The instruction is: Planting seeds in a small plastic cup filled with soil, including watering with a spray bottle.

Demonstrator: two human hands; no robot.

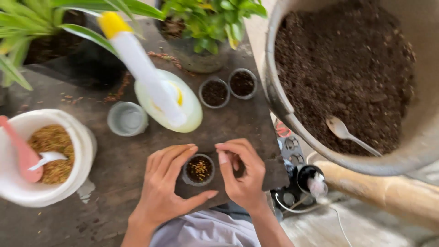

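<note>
A pale yellow-green spray bottle (pixel 170 103) stands at the middle of the dark table (pixel 114 169), just beyond the small cup (pixel 199 169) that sits between the left hand (pixel 167 183) and the right hand (pixel 242 174). It is round-bodied, with a white neck, a yellow tip and a small yellow mark on its shoulder that may be a label. A round white tub (pixel 77 151) of yellowish-brown granules stands at the table's left edge, its wall plain. Off the table's right edge a small red-and-white round sticker (pixel 283 129) shows on a grey thing, too blurred to tell more
</note>
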